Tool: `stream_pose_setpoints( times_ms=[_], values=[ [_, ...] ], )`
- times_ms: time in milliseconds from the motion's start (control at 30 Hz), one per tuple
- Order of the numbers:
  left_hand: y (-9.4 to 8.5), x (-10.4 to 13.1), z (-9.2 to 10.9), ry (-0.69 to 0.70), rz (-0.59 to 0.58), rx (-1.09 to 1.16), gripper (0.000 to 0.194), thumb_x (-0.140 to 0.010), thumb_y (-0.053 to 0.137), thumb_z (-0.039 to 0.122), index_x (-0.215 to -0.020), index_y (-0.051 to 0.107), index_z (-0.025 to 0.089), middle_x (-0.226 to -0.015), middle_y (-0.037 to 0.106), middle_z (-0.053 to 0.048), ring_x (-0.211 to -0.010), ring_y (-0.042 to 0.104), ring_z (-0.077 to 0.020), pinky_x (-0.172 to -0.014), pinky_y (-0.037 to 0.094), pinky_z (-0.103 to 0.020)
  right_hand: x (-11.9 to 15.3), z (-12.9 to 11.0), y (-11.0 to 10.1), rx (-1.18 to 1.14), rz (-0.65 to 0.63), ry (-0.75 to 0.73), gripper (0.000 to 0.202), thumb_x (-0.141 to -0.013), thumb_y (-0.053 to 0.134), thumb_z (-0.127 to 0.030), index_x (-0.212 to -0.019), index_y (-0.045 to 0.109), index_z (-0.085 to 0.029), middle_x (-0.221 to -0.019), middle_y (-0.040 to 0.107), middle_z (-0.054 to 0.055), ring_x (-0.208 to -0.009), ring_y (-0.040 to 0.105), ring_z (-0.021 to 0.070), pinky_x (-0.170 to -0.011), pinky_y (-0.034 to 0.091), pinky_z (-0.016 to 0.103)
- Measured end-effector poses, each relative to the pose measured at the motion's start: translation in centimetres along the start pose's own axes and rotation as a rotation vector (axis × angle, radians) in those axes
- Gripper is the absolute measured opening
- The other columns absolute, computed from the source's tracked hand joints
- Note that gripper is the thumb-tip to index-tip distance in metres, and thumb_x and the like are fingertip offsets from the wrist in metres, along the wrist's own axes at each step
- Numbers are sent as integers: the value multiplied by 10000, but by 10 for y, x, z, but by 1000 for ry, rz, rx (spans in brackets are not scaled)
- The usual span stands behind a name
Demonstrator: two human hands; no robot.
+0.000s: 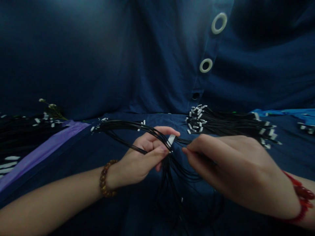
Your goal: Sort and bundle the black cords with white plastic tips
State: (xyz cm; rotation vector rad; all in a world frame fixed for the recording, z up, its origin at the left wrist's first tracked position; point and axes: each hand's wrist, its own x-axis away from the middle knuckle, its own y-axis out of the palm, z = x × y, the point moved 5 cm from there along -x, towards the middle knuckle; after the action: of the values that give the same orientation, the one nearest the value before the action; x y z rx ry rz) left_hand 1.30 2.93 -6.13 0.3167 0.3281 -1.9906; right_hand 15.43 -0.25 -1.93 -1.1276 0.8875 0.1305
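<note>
My left hand, with a brown bead bracelet at the wrist, is closed around a looped bundle of thin black cables. Between its thumb and forefinger a white end piece sticks up beside the strands. The far side of the loop rests toward the left, near small white tips; loose strands hang below the fingers. To the right, my right hand pinches black strands that run over from the left hand. Its fingertips are closed, and the exact piece between them is partly hidden.
A thick bundle of black cables with white ends lies at the back right. More dark cables lie at the left beside a purple strip. Blue cloth shows at far right. A dark blue curtain with grommets hangs behind.
</note>
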Motion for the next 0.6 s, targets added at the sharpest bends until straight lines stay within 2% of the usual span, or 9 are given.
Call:
stream_pose_setpoints(
  times_ms=[233,400,500,600],
  values=[
    [1,0,3,-25,-11,-43,256,-826,533,299,-1069,525,219,-551,442,65,-413,401,-30,-394,308,-119,1,3,5,-44,-67,8,176,-871,436,-175,-736,543,-141,-584,530,-18,-486,483,98,-469,271,259],
    [2,-1,4,-34,-21,-61,277,-818,541,300,-1079,524,209,-542,428,65,-414,401,-39,-396,305,-132,0,2,6,-32,-61,-2,177,-867,434,-167,-731,543,-139,-572,522,-15,-478,481,101,-460,270,259],
    [2,-1,4,-41,8,-51,266,-827,527,290,-1080,527,209,-547,422,66,-413,390,-34,-391,282,-132,-2,5,0,-12,-40,30,175,-865,448,-199,-727,543,-151,-546,507,-26,-459,476,95,-444,276,249],
    [0,-3,5,-12,34,-35,261,-832,521,296,-1079,535,213,-543,411,66,-418,385,-32,-391,271,-133,-2,13,-14,-60,-34,97,79,-817,538,-224,-750,555,-188,-511,499,-67,-409,450,59,-401,290,199]
  ],
)
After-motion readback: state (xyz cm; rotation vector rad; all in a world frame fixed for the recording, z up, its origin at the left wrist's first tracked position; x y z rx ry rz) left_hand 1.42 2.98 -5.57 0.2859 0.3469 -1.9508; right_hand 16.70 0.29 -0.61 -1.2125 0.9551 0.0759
